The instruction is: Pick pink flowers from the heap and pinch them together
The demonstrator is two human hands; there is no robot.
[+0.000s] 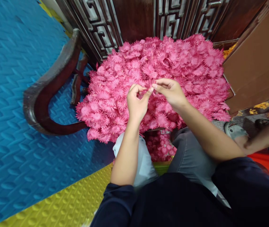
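Observation:
A broad heap of pink, many-petalled flowers (115,94) lies in front of me, and both my hands are above its middle. My left hand (138,102) has its thumb and fingers drawn together near the thumb tip of my right hand (171,91). The right thumb and index finger are pinched close to each other. Whatever lies between the fingertips is too small to make out against the pink petals. More pink flowers (164,145) show lower down, between my knees.
A dark curved wooden armrest (40,97) stands at the left over blue textured matting (4,126). Carved dark panels (136,19) rise behind the heap. A brown board (257,60) is at the right, with another person's sandalled foot (238,134) below it.

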